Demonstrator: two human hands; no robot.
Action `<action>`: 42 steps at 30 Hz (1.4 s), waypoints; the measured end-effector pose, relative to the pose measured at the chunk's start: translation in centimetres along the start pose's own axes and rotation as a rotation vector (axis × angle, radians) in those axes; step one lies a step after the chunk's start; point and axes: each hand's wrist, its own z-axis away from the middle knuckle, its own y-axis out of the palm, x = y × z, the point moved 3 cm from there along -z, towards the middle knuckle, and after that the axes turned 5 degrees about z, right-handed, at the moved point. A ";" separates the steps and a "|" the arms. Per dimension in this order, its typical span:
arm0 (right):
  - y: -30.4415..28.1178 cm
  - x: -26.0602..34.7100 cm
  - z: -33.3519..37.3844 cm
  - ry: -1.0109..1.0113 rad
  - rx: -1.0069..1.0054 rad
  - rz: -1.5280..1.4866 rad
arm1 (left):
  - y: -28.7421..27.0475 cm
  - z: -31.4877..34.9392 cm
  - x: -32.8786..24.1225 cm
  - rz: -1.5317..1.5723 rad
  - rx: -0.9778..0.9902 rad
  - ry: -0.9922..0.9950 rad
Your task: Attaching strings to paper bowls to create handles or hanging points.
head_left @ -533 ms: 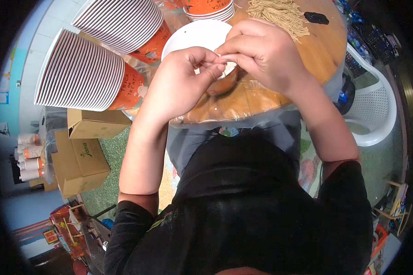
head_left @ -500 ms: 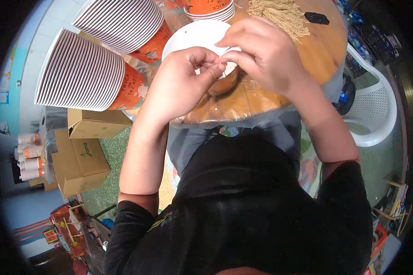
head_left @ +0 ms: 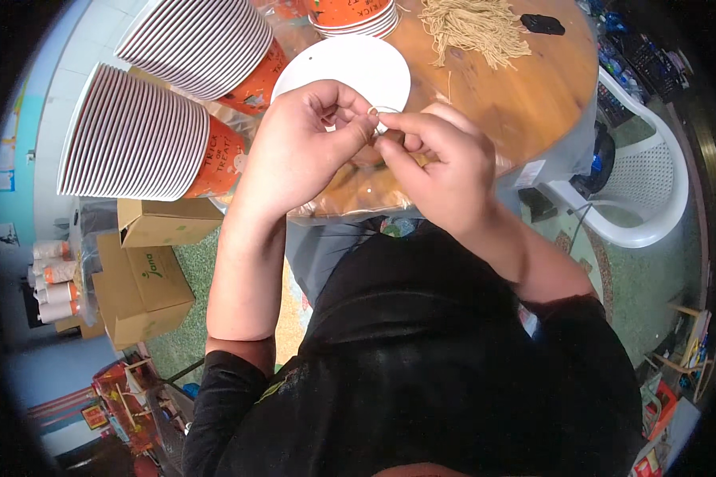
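Observation:
Both my hands meet at the near side of the table, fingertips close together. My left hand (head_left: 310, 147) pinches with thumb and forefinger. My right hand (head_left: 441, 155) pinches from the other side, its thumb and forefinger almost touching the left fingertips. Between them a thin pale string (head_left: 387, 108) makes a small loop; its ends are hidden by my fingers. Just beyond my hands shows a round white surface (head_left: 346, 67) with a small dark hole near its left edge, apparently a paper bucket. My fingers cover its near part. A heap of tan strings (head_left: 473, 28) lies farther back.
Two tall stacks of orange-and-white paper buckets (head_left: 135, 131) lean at the left, another stack (head_left: 354, 20) at the back. A black object (head_left: 542, 25) sits beside the strings on the plastic-covered wooden table (head_left: 517, 95). Cardboard boxes (head_left: 147, 278) stand lower left, a white chair (head_left: 644, 191) right.
My right hand has come down and lowered its elbow, with its fingertips now meeting the left ones. A string loop now shows between them. More of the white surface is uncovered.

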 end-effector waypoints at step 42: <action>1.3 -2.0 0.0 0.617 0.306 -0.747 | 1.2 1.8 1.2 -0.616 -0.226 0.735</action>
